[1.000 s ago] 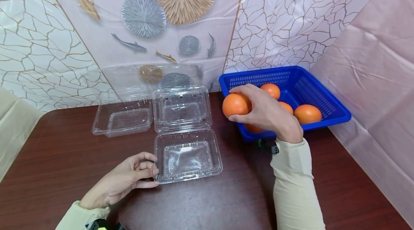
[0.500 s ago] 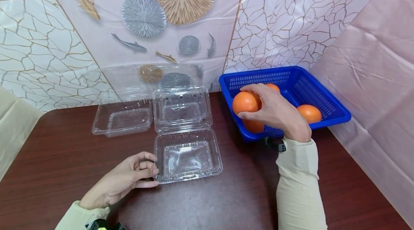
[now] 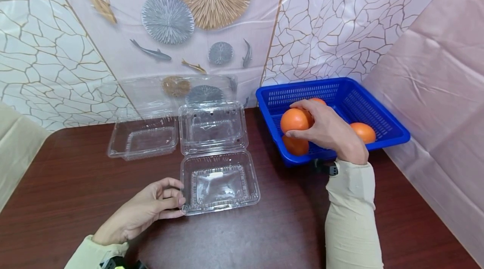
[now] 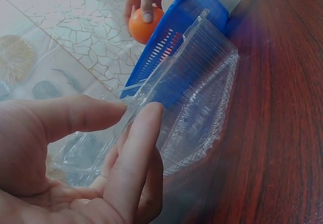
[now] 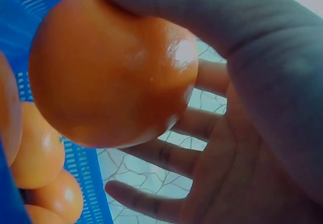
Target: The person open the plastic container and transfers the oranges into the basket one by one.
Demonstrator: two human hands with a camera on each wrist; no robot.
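Observation:
My right hand (image 3: 329, 130) grips a round orange (image 3: 293, 119) above the near left part of the blue plastic basket (image 3: 395, 136). In the right wrist view the thumb lies over this orange (image 5: 111, 72), with the fingers spread behind it. Other oranges sit in the basket, among them one orange (image 3: 296, 146) just below the held one. My left hand (image 3: 147, 206) pinches the left rim of a clear plastic clamshell container (image 3: 219, 187), which lies with its lid (image 3: 213, 128) folded back. The left wrist view shows the thumb and fingers at that rim (image 4: 146, 95).
A second clear container (image 3: 143, 141) stands behind on the left, its lid raised against the patterned wall sheet (image 3: 219, 8). The basket stands at the back right of the dark wooden table (image 3: 264, 235), beside a pink cloth side wall (image 3: 435, 92).
My right hand has carried the orange rightward, from the basket's left edge to over its inside. The left hand and the containers have not moved.

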